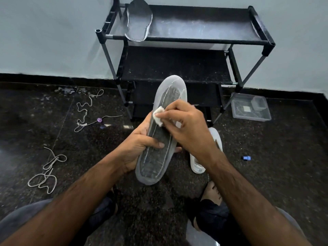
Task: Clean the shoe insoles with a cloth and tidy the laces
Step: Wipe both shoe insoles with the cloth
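at frame centre my left hand (pixel 140 144) grips the insole (pixel 159 132) by its edge, held up over the floor. my right hand (pixel 186 125) pinches a small white cloth (pixel 158 115) against it. 2 laces (pixel 83 110) lie loose at left; another insole (pixel 139 19) rests on the rack (pixel 204 23) at top.

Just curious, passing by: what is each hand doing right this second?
Left hand: closed around the insole, holding it up.
Right hand: closed on a small white cloth, pressed to the insole.
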Tool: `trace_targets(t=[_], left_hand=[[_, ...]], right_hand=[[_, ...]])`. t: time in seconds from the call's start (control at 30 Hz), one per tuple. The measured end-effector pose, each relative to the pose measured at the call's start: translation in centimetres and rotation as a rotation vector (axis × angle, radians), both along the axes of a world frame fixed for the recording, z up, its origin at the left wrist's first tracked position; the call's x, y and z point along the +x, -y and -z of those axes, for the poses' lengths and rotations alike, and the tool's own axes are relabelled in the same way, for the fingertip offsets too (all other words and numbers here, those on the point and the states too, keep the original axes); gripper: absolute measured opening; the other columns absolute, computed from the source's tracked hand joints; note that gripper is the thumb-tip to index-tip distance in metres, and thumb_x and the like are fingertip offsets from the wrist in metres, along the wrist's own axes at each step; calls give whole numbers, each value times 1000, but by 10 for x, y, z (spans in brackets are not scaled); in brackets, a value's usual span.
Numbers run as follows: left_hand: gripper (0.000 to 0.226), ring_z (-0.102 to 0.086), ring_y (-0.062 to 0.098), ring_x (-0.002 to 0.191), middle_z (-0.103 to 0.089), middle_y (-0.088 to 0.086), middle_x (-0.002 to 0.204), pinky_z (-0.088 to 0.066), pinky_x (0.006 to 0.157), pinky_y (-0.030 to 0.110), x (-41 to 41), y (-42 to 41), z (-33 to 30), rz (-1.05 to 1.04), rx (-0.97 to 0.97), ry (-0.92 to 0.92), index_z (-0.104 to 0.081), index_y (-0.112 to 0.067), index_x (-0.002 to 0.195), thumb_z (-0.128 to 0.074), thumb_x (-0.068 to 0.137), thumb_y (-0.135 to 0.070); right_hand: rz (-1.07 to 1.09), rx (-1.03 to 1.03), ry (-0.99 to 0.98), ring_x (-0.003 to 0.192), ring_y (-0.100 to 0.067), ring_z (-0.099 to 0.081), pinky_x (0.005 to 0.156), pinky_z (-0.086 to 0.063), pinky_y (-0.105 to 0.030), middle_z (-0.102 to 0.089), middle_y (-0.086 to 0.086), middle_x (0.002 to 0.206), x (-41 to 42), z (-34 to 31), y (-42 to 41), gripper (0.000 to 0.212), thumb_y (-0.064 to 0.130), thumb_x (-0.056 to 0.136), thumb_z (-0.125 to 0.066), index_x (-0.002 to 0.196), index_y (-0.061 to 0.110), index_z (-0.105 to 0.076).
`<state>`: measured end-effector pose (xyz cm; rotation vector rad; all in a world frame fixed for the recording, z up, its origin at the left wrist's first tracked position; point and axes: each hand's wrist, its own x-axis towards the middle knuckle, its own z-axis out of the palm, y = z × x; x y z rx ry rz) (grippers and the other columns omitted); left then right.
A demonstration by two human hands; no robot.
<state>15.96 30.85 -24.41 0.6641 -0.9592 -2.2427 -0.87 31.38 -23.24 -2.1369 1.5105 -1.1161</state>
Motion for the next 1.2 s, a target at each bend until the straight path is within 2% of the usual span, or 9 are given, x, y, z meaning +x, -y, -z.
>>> trace_targets(t=[0.13, 0.27, 0.37, 0.53, 0.6, 0.7, 0.77, 1.03, 1.2], left_hand=[[94, -56, 38, 123, -50, 21, 143, -40, 102, 72, -4, -2, 0, 8, -38, -26, -41, -32, 149, -37, 81, 33], [90, -64, 33, 109, -60, 21, 128, -60, 84, 46, 8, 9, 1, -145, -103, 113, -43, -23, 146, -42, 75, 32], [86, -67, 26, 99, -64, 16, 116, -61, 76, 36, 12, 12, 2, -178, -84, 148, -44, -19, 144, -41, 75, 32], [85, -62, 34, 116, -59, 21, 130, -53, 95, 56, 0, 2, -1, -101, -59, 12, -46, -22, 144, -39, 79, 32], [84, -63, 35, 114, -60, 21, 128, -52, 98, 56, 2, 4, -1, -108, -83, 27, -47, -21, 144, -45, 76, 29], [82, -70, 23, 92, -69, 13, 109, -62, 77, 37, 12, 12, -2, -246, -92, 148, -46, -14, 141, -45, 72, 29], [80, -71, 21, 87, -70, 11, 104, -61, 71, 33, 16, 15, -3, -289, -64, 158, -47, -12, 140, -40, 73, 31], [70, -72, 21, 87, -72, 11, 101, -60, 70, 31, 4, 5, -6, -218, -67, 159, -52, -10, 134, -45, 74, 27], [77, -72, 25, 88, -69, 17, 107, -61, 69, 33, 16, 15, -6, -387, -14, 162, -44, -3, 140, -41, 71, 30]], right_hand=[[143, -34, 72, 92, -14, -66, 83, -58, -37, -66, 4, 96, -9, -1, 2, 13, 10, 91, -75, 104, 12, -79], [-197, 123, -8, 89, -12, -66, 76, -58, -33, -67, 2, 96, 1, 0, 0, 13, 10, 88, -79, 101, 13, -81], [-216, 120, -64, 86, -14, -64, 75, -56, -37, -64, 4, 94, 2, 2, 1, 14, 14, 87, -80, 101, 18, -81], [101, -14, 36, 83, -17, -63, 73, -57, -40, -61, 1, 91, -16, 2, 4, 10, 13, 92, -74, 101, 13, -80], [91, 1, 49, 85, -19, -63, 72, -57, -39, -61, -1, 91, -15, 2, 4, 10, 10, 92, -74, 100, 11, -80], [-152, 82, 11, 87, -19, -62, 72, -56, -39, -61, -2, 91, -2, 1, 1, 10, 7, 89, -77, 97, 11, -81], [-245, 115, -12, 85, -18, -62, 71, -55, -38, -60, -1, 90, 2, 1, 1, 13, 6, 88, -77, 99, 12, -82], [119, -21, 58, 82, -16, -62, 69, -57, -34, -59, 0, 90, -12, 0, 2, 12, 12, 93, -74, 103, 11, -79], [-222, 113, -10, 77, -15, -61, 67, -54, -34, -59, 2, 87, 0, 1, -3, 16, 10, 88, -79, 103, 14, -81]])
